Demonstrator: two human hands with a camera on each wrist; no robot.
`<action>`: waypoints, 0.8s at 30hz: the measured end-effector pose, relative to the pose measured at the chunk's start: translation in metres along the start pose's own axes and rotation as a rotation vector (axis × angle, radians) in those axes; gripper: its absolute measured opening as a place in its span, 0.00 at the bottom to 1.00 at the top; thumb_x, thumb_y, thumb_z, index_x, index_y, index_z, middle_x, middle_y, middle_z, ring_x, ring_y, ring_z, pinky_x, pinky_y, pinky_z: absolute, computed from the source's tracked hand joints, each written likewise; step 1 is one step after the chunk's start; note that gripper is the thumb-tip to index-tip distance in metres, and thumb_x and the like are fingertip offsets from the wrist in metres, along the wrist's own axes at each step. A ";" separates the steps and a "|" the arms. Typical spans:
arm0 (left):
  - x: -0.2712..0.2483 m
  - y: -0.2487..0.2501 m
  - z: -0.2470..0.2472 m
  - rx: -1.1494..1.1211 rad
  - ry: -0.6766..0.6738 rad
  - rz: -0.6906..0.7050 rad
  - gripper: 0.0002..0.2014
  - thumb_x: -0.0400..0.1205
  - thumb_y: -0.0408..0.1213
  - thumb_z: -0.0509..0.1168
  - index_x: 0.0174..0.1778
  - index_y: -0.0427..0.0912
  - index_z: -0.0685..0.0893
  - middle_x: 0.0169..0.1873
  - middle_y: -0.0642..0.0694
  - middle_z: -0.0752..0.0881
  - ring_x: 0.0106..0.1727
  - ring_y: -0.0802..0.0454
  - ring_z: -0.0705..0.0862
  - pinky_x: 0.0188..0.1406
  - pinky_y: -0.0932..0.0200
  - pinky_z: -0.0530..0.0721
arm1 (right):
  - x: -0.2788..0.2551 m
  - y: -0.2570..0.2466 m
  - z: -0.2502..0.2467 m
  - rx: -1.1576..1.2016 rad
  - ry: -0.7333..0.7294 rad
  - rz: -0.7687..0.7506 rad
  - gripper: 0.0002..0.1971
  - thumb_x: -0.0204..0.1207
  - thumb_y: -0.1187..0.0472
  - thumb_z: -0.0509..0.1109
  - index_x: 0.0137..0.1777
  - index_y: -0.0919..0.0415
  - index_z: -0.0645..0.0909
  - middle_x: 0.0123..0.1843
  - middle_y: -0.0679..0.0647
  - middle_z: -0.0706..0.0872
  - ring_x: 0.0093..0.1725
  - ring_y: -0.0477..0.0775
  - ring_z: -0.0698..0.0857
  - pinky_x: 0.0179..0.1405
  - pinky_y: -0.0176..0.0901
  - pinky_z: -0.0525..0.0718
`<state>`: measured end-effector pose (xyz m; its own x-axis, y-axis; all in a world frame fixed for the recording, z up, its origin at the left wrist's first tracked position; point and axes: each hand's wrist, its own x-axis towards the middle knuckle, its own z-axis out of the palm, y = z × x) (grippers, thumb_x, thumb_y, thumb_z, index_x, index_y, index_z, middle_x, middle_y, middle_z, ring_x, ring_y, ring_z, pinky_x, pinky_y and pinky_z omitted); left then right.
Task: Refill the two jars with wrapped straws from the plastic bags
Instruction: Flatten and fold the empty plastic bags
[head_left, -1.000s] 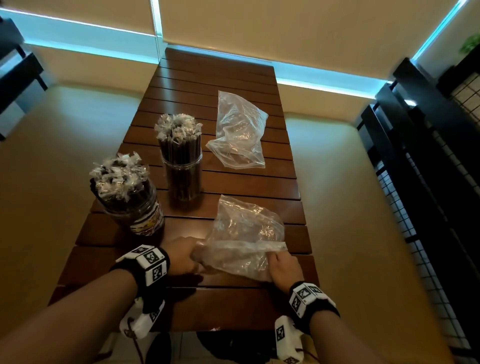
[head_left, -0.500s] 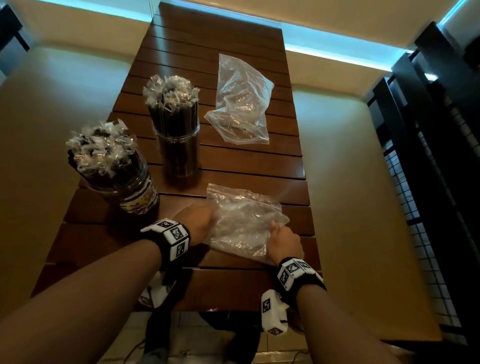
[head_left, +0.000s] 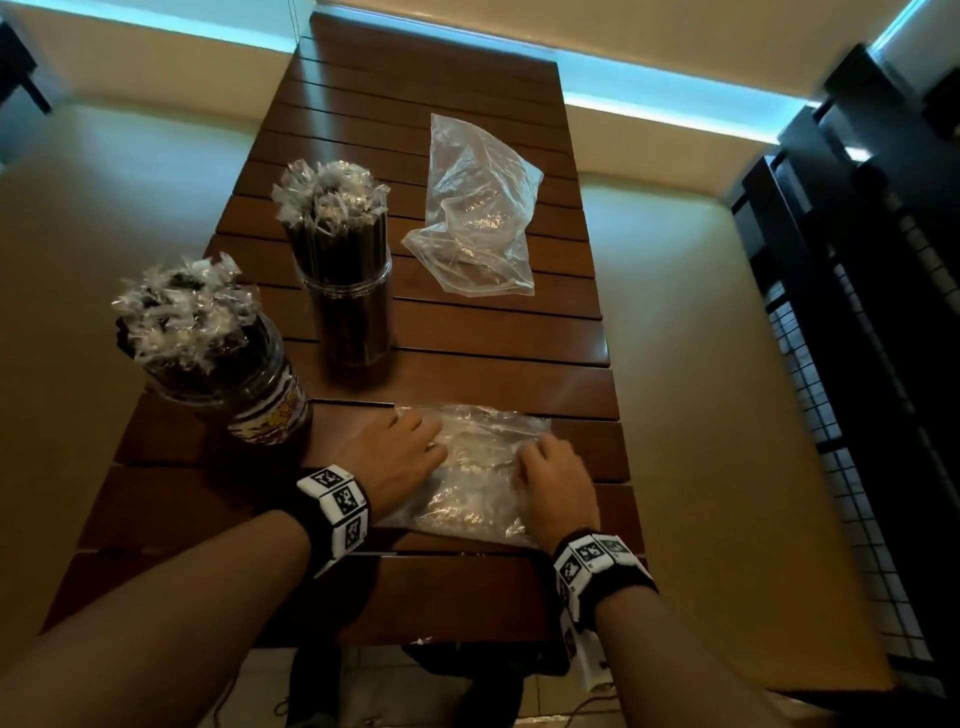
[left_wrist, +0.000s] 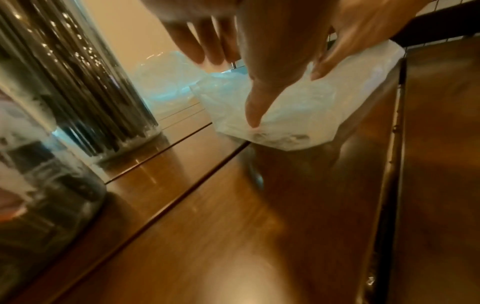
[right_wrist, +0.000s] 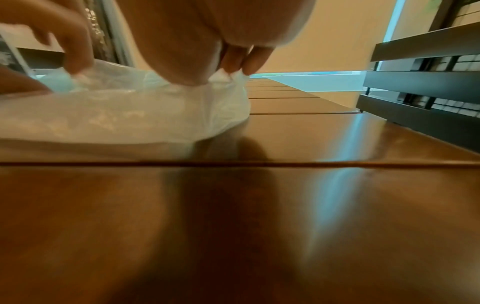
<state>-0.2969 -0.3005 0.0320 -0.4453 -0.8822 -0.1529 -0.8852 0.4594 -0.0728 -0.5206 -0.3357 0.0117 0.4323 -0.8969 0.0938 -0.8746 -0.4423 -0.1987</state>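
both hands are down on the near bag (head_left: 480, 478) at the front of the table (head_left: 498, 358), and it looks empty, just crumpled clear film lying flat on the slats; the left hand (head_left: 400, 457) rests on its left edge, fingers straight and a little spread, a fingertip (left_wrist: 253, 121) pressing the plastic down in the left wrist view; the right hand (head_left: 556, 480) sits on the right side, and from the right wrist its fingers (right_wrist: 246, 61) are bunched together, pinching a fold of the film

the straws are already where they belong: the wide jar (head_left: 234, 384) at the left edge and the tall jar (head_left: 348, 306) behind it both stand upright and packed, wrapper ends fanning above the rims; the far bag (head_left: 475, 208) lies slack beyond them, nothing visible inside

so the refilling looks done and this reads as tidying, flattening or folding the emptied bag; next move calls for a light touch: hold one edge still, draw the other across, push the air out, and keep the left wrist clear of the wide jar just beside it, because it stands right at the table's edge
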 end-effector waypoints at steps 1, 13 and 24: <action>-0.002 -0.001 0.003 -0.058 -0.101 0.011 0.14 0.82 0.37 0.61 0.64 0.46 0.77 0.61 0.44 0.78 0.57 0.46 0.78 0.53 0.52 0.78 | -0.005 -0.002 -0.002 0.085 -0.062 -0.052 0.12 0.73 0.46 0.73 0.50 0.51 0.79 0.51 0.48 0.78 0.47 0.46 0.75 0.45 0.43 0.83; -0.029 -0.014 0.012 -0.436 -0.074 -0.193 0.18 0.82 0.44 0.60 0.68 0.47 0.81 0.67 0.49 0.82 0.63 0.46 0.82 0.60 0.53 0.80 | -0.011 0.017 -0.014 0.101 -0.225 -0.122 0.09 0.85 0.51 0.55 0.53 0.48 0.77 0.47 0.44 0.86 0.43 0.49 0.84 0.53 0.50 0.81; -0.013 -0.005 -0.004 -0.556 -0.253 -0.873 0.11 0.83 0.40 0.60 0.55 0.43 0.85 0.57 0.41 0.86 0.57 0.42 0.86 0.48 0.55 0.82 | 0.007 -0.015 -0.001 0.066 -0.214 0.350 0.11 0.84 0.47 0.60 0.55 0.52 0.67 0.52 0.51 0.82 0.46 0.61 0.86 0.35 0.47 0.79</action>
<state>-0.2877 -0.2919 0.0383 0.3573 -0.8068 -0.4705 -0.8499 -0.4898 0.1943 -0.5050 -0.3351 0.0161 0.1532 -0.9689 -0.1945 -0.9639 -0.1031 -0.2457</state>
